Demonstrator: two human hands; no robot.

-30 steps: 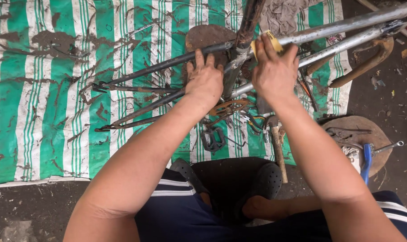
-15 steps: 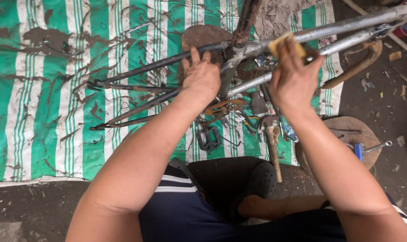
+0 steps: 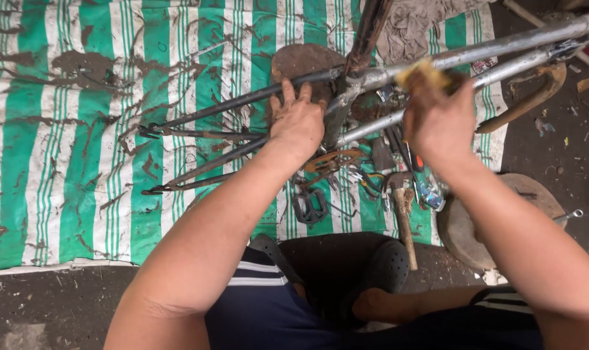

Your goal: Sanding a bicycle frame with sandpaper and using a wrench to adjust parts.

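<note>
A bare bicycle frame [image 3: 242, 100] lies across a green and white striped tarp [image 3: 80, 149], its dark rear stays pointing left and its grey tubes running to the upper right. My left hand [image 3: 299, 120] rests flat on the frame near the junction of the tubes. My right hand [image 3: 440, 123] is closed on a yellowish piece of abrasive pad [image 3: 424, 74], pressed against the grey upper tube [image 3: 515, 42]. The pad and right hand are blurred.
Below the frame lie loose tools and parts: a black pedal [image 3: 309, 207], a rusty chainring [image 3: 333, 161], a wooden-handled hammer [image 3: 403, 214]. A round wooden stool [image 3: 466, 233] stands at the right, a grey rag [image 3: 417, 26] at the top. My knees and dark shorts fill the bottom.
My right hand has slid rightward along the grey tube with the pad. My left hand has stayed on the frame junction.
</note>
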